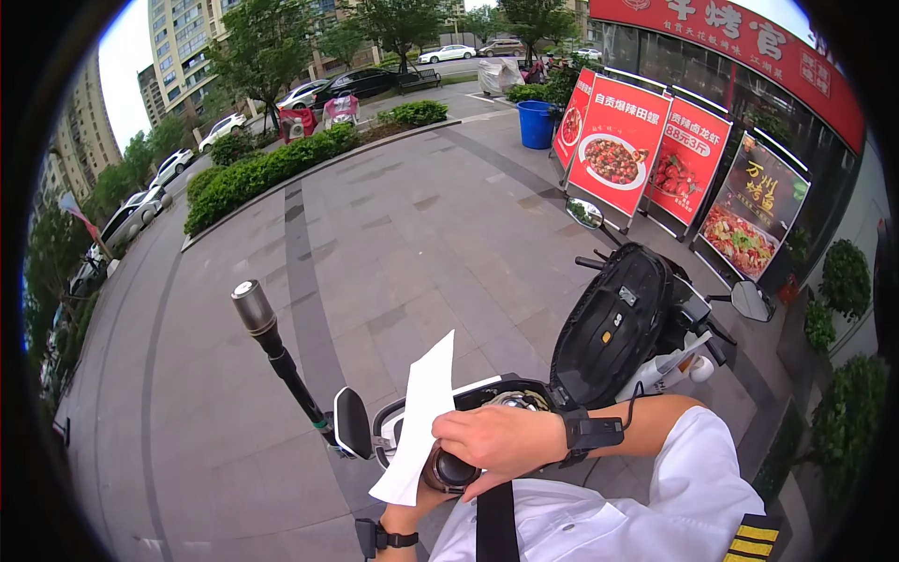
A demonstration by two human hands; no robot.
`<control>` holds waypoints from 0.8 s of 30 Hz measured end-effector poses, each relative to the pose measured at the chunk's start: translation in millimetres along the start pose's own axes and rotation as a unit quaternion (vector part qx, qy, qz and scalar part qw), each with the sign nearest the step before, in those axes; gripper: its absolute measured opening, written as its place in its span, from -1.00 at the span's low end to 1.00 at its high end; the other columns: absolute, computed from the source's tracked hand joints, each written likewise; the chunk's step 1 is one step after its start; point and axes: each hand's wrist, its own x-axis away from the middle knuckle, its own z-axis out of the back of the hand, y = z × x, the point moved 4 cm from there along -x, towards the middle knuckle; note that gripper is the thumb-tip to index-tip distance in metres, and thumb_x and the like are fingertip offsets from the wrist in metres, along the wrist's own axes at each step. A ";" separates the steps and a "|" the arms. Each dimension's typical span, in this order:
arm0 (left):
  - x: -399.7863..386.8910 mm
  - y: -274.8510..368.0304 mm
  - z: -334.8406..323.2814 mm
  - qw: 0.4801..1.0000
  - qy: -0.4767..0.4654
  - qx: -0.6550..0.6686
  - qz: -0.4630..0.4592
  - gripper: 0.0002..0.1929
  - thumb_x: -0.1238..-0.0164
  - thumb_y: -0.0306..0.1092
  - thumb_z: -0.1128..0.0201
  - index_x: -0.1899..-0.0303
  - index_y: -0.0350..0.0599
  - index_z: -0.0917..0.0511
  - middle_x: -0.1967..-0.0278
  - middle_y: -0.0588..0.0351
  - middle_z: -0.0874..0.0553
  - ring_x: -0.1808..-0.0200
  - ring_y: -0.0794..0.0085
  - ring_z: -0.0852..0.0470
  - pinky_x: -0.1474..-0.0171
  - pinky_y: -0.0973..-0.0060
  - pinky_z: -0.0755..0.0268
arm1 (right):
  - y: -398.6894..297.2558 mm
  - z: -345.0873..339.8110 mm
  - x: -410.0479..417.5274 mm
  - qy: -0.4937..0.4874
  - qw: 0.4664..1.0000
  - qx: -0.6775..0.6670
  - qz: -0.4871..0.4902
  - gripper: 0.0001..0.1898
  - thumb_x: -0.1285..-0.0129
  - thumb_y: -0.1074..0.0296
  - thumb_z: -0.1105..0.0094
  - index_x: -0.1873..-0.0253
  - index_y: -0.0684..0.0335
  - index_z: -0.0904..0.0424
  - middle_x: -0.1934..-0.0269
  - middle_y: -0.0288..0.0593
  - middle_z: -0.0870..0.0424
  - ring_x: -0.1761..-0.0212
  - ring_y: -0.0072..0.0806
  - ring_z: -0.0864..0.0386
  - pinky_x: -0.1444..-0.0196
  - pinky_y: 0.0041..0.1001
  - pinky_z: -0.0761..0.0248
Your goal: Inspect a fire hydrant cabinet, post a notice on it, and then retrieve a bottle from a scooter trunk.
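Observation:
A brown bottle or cup with a round black lid (458,469) is held upright just in front of my white shirt. My left hand (420,497) wraps it from below, with its fingers mostly hidden behind a white paper sheet or tissue (421,407). Over the top comes my right hand (502,442), pinching the white sheet and resting against the lid's side. Black strapped devices sit on both wrists. Beneath my hands is the storage well (523,400) of a scooter, holding things I cannot make out. Its black seat (611,323) is tipped up.
A black pole with a silver cylindrical head (254,309) rises by the scooter's backrest (353,421). A white bag (664,376) sits near the handlebar. Standing poster boards (618,144) and a blue bin (536,125) line the right. A hedge (281,172) borders the paving.

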 end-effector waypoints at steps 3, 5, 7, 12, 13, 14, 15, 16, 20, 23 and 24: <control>-1.2 1.0 -1.5 0.993 0.059 -0.060 -0.082 0.00 0.17 -0.20 -0.87 -0.42 -0.19 -0.54 -0.33 -0.04 -0.70 -0.36 0.13 -0.68 -0.44 0.22 -0.51 | -6.1 -9.0 2.5 0.080 0.993 0.065 -0.049 -0.27 -0.23 -0.21 -0.55 0.05 0.53 -0.53 0.02 0.00 -0.48 0.02 -0.15 -0.59 0.05 -0.30 -0.63; 0.2 5.5 0.0 0.991 0.071 -0.093 -0.062 -0.02 0.16 -0.23 -0.86 -0.41 -0.19 -0.56 -0.32 -0.05 -0.71 -0.33 0.13 -0.71 -0.40 0.22 -0.54 | -7.9 -9.6 2.2 0.066 0.992 0.073 -0.078 -0.24 -0.24 -0.24 -0.53 0.03 0.55 -0.54 -0.02 0.03 -0.49 -0.03 -0.13 -0.60 0.01 -0.30 -0.63; -1.9 16.0 2.9 0.988 0.078 -0.124 -0.044 -0.04 0.15 -0.25 -0.86 -0.39 -0.20 -0.57 -0.31 -0.06 -0.72 -0.30 0.13 -0.73 -0.37 0.22 -0.57 | -7.1 -6.7 3.2 0.052 0.989 0.082 -0.110 -0.22 -0.25 -0.26 -0.51 0.00 0.56 -0.54 -0.06 0.07 -0.51 -0.08 -0.11 -0.62 -0.03 -0.29 -0.64; -0.4 7.0 5.4 0.989 0.069 -0.133 -0.001 -0.15 0.15 -0.06 -0.84 -0.22 -0.24 -0.64 -0.06 -0.13 -0.82 -0.13 -0.02 -0.81 -0.23 0.19 -0.63 | -5.4 -0.8 6.1 0.044 0.999 0.020 0.018 -0.29 -0.22 -0.02 -0.59 -0.09 0.60 -0.52 -0.27 0.20 -0.49 -0.30 -0.02 -0.60 -0.15 -0.28 -0.65; -0.9 -0.8 4.1 0.986 0.038 -0.160 0.024 -0.15 0.15 -0.05 -0.85 -0.22 -0.23 -0.65 -0.04 -0.10 -0.83 -0.11 0.01 -0.82 -0.21 0.21 -0.65 | -3.8 -0.1 5.5 0.045 0.999 0.021 0.014 -0.29 -0.22 -0.02 -0.59 -0.09 0.60 -0.52 -0.27 0.20 -0.49 -0.30 -0.02 -0.60 -0.15 -0.28 -0.65; -2.6 -0.7 2.5 0.991 0.084 -0.088 -0.048 -0.11 0.16 -0.04 -0.86 -0.24 -0.23 -0.63 -0.01 -0.03 -0.84 -0.08 0.07 -0.83 -0.17 0.23 -0.66 | -4.0 2.6 3.5 0.070 0.997 0.022 0.030 -0.33 -0.15 0.04 -0.61 -0.04 0.57 -0.53 -0.14 0.11 -0.48 -0.18 -0.07 -0.59 -0.12 -0.28 -0.62; -5.2 4.5 0.8 0.992 0.079 -0.086 -0.051 -0.11 0.16 -0.04 -0.86 -0.24 -0.23 -0.63 -0.01 -0.03 -0.84 -0.08 0.07 -0.83 -0.17 0.23 -0.66 | -4.0 4.9 3.3 0.096 0.994 0.025 0.043 -0.38 -0.09 0.10 -0.63 0.01 0.54 -0.54 -0.01 0.02 -0.48 -0.06 -0.12 -0.58 -0.08 -0.27 -0.60; -5.9 10.5 1.1 0.991 0.083 -0.098 -0.042 -0.10 0.18 -0.05 -0.87 -0.25 -0.24 -0.63 -0.03 -0.04 -0.83 -0.09 0.10 -0.83 -0.18 0.23 -0.66 | -1.8 3.0 4.7 0.087 0.995 0.032 0.018 -0.37 -0.09 0.06 -0.64 0.02 0.53 -0.55 -0.01 0.03 -0.48 -0.05 -0.13 -0.59 -0.08 -0.27 -0.60; -12.1 23.4 0.6 0.976 0.121 -0.166 -0.071 -0.13 0.22 -0.16 -0.86 -0.22 -0.26 -0.63 -0.11 -0.09 -0.79 -0.11 0.08 -0.82 -0.16 0.21 -0.68 | 5.1 -12.1 9.7 0.063 0.991 0.070 -0.092 -0.27 -0.15 -0.04 -0.62 -0.10 0.56 -0.53 -0.11 0.09 -0.49 -0.09 -0.08 -0.61 -0.05 -0.25 -0.64; -13.3 29.8 2.1 0.967 0.127 -0.200 -0.095 -0.16 0.25 -0.25 -0.84 -0.19 -0.25 -0.63 -0.10 -0.09 -0.78 -0.10 0.04 -0.82 -0.15 0.19 -0.70 | 3.4 -4.9 9.6 0.111 0.987 0.066 -0.096 -0.27 -0.14 -0.11 -0.62 -0.03 0.53 -0.55 -0.05 0.06 -0.53 -0.06 -0.10 -0.63 -0.03 -0.28 -0.63; -13.5 32.9 2.7 0.966 0.119 -0.209 -0.094 -0.15 0.30 -0.25 -0.85 -0.17 -0.23 -0.64 -0.08 -0.09 -0.78 -0.08 0.01 -0.82 -0.14 0.18 -0.70 | 1.1 1.3 8.6 0.139 0.989 0.036 -0.042 -0.30 -0.15 -0.12 -0.61 0.03 0.51 -0.56 0.00 0.04 -0.55 -0.02 -0.11 -0.63 0.00 -0.29 -0.63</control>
